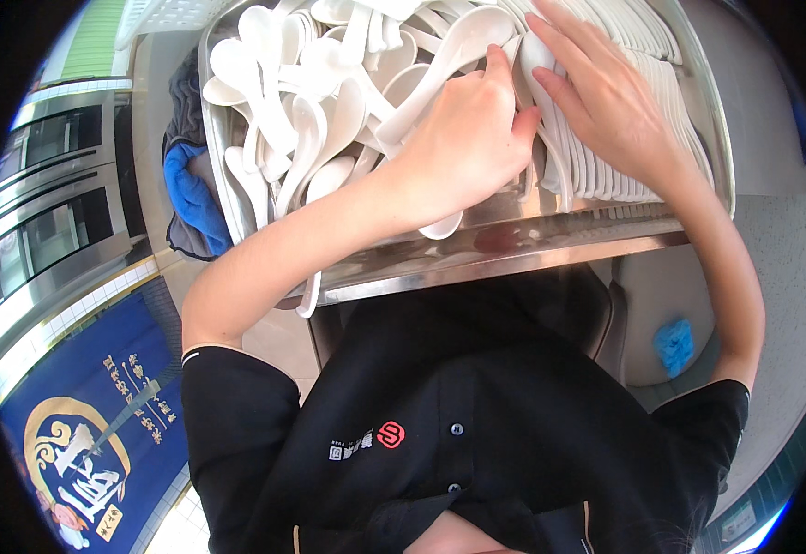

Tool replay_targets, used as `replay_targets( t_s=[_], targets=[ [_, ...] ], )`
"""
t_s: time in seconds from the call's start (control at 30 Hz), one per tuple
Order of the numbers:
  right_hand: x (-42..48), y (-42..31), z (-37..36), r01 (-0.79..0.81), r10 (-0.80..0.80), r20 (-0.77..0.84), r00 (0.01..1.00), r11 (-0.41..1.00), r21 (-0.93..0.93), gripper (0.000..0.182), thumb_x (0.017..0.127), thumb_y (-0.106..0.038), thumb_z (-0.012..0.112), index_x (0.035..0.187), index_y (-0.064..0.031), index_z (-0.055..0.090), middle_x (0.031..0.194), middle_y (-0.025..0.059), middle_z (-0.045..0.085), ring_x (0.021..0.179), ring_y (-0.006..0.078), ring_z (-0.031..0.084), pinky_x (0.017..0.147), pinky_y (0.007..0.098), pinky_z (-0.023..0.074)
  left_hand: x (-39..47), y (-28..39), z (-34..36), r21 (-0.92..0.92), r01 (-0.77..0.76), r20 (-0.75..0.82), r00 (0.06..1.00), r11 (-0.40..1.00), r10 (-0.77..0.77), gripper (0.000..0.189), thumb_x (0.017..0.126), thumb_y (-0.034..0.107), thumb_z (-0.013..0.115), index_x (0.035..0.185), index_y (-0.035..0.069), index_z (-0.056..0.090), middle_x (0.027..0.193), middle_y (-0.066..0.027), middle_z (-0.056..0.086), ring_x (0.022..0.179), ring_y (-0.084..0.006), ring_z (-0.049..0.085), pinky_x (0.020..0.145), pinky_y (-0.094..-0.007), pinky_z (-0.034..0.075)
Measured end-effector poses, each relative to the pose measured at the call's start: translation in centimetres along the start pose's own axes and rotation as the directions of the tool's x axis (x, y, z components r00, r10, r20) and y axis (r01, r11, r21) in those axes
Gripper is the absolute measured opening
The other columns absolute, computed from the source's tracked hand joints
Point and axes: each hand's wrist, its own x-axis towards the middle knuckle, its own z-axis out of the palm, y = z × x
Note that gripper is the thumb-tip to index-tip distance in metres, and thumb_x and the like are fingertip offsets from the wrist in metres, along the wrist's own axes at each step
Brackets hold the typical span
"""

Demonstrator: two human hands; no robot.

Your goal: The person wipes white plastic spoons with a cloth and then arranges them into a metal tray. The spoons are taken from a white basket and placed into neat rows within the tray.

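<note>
White spoons [316,131] lie in a loose heap in the left part of a metal tray [403,280]. In the right part, spoons stand nested in tight rows [611,166]. My left hand [472,138] is over the middle, its index fingertip at the bowl of a large white spoon [472,34]; its other fingers are mostly hidden, so a grip cannot be told. Just to the right, my right hand [604,104] rests with fingers apart on the near end of the nested rows, its thumb against a spoon's bowl.
One spoon [311,294] hangs over the tray's near left edge. A grey and blue cloth [195,187] lies against the tray's left side. Below right is a grey seat [652,298] with a crumpled blue item [673,346] on it. A blue banner [98,422] bearing writing is at left.
</note>
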Motion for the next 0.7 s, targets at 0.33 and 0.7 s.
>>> replay_targets(
  t_s=[0.33, 0.7],
  targets=[
    [0.4, -0.7, 2.5, 0.120, -0.164, -0.160, 0.973, 0.960, -0.253, 0.035, 0.086, -0.015, 0.060, 0.118, -0.0033, 0.054, 0.118, 0.0111, 0.053, 0.114, 0.0284, 0.048, 0.096, 0.0436, 0.0373, -4.0, -0.3, -1.9, 0.242, -0.208, 0.101, 0.977, 0.948, 0.189, 0.037, 0.081, 0.025, 0.066, 0.098, -0.006, 0.056, 0.079, -0.0131, 0.059, 0.068, -0.0288, 0.061, 0.061, -0.0365, 0.049],
    [-0.1, -1.9, 0.7, 0.434, -0.426, -0.091, 0.900, 0.895, 0.100, 0.029, 0.064, -0.004, 0.064, 0.093, 0.0012, 0.062, 0.108, 0.0130, 0.060, 0.102, 0.0265, 0.057, 0.088, 0.0372, 0.0458, -5.8, -0.6, -2.4, 0.473, -0.329, 0.226, 0.942, 0.817, 0.249, 0.034, 0.081, 0.034, 0.065, 0.077, 0.001, 0.057, 0.072, -0.0126, 0.056, 0.062, -0.0292, 0.062, 0.052, -0.0356, 0.050]
  ],
)
